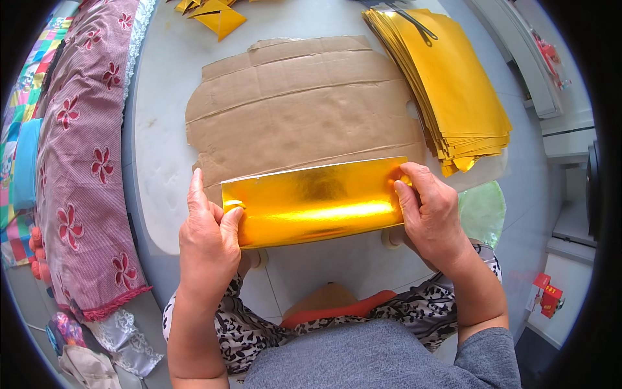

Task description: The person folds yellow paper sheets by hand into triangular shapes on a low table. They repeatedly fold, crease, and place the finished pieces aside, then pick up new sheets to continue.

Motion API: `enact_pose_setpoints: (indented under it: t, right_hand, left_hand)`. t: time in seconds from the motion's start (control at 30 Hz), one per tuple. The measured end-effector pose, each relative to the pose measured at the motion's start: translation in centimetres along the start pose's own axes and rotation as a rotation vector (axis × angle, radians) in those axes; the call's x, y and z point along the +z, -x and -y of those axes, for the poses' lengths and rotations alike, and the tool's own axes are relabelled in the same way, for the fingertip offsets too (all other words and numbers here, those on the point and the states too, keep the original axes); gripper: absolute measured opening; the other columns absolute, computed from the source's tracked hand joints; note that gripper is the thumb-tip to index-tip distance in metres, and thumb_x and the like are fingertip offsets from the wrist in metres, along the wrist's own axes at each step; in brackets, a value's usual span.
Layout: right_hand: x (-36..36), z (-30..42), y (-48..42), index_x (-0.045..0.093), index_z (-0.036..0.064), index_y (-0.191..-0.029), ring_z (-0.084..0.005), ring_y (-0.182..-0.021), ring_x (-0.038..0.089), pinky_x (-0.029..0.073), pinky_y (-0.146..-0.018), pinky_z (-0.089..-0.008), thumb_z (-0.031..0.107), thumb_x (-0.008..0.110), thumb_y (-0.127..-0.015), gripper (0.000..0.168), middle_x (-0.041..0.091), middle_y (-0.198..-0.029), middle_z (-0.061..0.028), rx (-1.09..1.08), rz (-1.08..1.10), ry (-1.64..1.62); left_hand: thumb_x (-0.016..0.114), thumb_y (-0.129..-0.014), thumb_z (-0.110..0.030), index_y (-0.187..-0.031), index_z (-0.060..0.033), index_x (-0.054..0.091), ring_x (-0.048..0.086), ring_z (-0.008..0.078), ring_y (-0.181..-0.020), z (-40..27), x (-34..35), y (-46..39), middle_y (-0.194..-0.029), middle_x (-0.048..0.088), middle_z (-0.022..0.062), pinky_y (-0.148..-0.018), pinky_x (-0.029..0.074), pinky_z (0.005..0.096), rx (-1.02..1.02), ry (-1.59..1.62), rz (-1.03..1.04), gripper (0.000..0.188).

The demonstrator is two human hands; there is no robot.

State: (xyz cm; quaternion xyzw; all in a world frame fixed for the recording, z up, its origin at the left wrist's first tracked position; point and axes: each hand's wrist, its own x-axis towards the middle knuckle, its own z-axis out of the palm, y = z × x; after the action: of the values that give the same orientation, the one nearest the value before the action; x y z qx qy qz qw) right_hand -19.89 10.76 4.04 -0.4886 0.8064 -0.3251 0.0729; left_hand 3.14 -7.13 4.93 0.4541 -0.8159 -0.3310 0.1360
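Observation:
A shiny gold foil paper sheet (316, 204), which looks folded lengthwise, is stretched between my hands over the near edge of a flattened cardboard piece (296, 116). My left hand (209, 233) pinches its left end with the thumb on top and the index finger pointing away from me. At the right end, my right hand (432, 209) grips the sheet between thumb and fingers. A thick stack of gold paper sheets (452, 87) lies at the right of the cardboard, with dark-handled scissors (413, 22) partly on top. Folded gold paper pieces (218, 18) rest at the far edge.
The cardboard lies on a white table (160, 146). Along the left is a bench or sofa with a pink flowered cover (87, 160) and a blue cushion (26, 165). A green translucent item (483, 211) sits below the table's right corner. White cabinets (563, 185) stand at the right.

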Motion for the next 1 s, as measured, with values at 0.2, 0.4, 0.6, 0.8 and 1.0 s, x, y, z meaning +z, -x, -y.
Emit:
enact_pose_setpoints:
  t: [0.2, 0.4, 0.6, 0.8, 1.0]
  right_hand:
    - [0.03, -0.11, 0.05, 0.058, -0.001, -0.105, -0.0392, -0.076, 0.064, 0.052, -0.066, -0.041, 0.001, 0.062, -0.089, 0.016, 0.065, -0.09, -0.02, -0.005, -0.008, 0.003]
    - [0.04, 0.0, -0.01, 0.058, -0.001, -0.106, -0.0381, -0.077, 0.065, 0.052, -0.066, -0.0409, 0.001, 0.061, -0.09, 0.016, 0.066, -0.09, -0.0195, 0.005, 0.0, 0.0]
    - [-0.02, 0.32, 0.11, 0.059, -0.002, -0.107, -0.0372, -0.079, 0.066, 0.052, -0.069, -0.0396, 0.001, 0.06, -0.09, 0.017, 0.067, -0.093, -0.0203, 0.055, 0.012, -0.022]
    - [0.22, 0.49, 0.15, 0.06, -0.003, -0.108, -0.035, -0.078, 0.067, 0.052, -0.069, -0.0373, 0.0, 0.06, -0.091, 0.018, 0.067, -0.094, -0.0203, 0.026, 0.007, 0.005]
    - [0.13, 0.8, 0.14, 0.06, -0.004, -0.109, -0.0304, -0.079, 0.068, 0.053, -0.071, -0.0342, -0.002, 0.058, -0.092, 0.018, 0.068, -0.095, -0.0188, 0.026, 0.014, 0.003]
  left_hand:
    - [0.063, -0.091, -0.001, -0.148, 0.0068, 0.028, 0.052, 0.0136, -0.06, -0.03, 0.03, 0.01, -0.068, 0.052, 0.0058, -0.06, 0.047, 0.0273, -0.004, 0.012, 0.002, 0.068]
    - [0.064, -0.09, -0.001, -0.148, 0.0069, 0.028, 0.053, 0.0135, -0.06, -0.36, -0.07, 0.04, -0.067, 0.052, 0.0057, -0.06, 0.047, 0.0272, -0.023, 0.01, 0.002, 0.069]
    - [0.063, -0.09, -0.001, -0.148, 0.0077, 0.027, 0.056, 0.016, -0.06, -0.11, -0.14, -0.02, -0.068, 0.057, 0.0081, -0.061, 0.048, 0.0291, -0.002, 0.023, -0.002, 0.069]
    - [0.064, -0.089, -0.004, -0.147, 0.0095, 0.022, 0.061, 0.0305, -0.064, 0.16, -0.45, -0.13, -0.071, 0.06, 0.0147, -0.064, 0.05, 0.0384, -0.032, 0.013, 0.038, 0.073]
    - [0.064, -0.09, -0.007, -0.148, 0.0086, 0.016, 0.063, 0.0418, -0.067, -0.14, -0.68, -0.23, -0.072, 0.061, 0.0213, -0.064, 0.051, 0.0463, -0.069, 0.014, 0.079, 0.077]
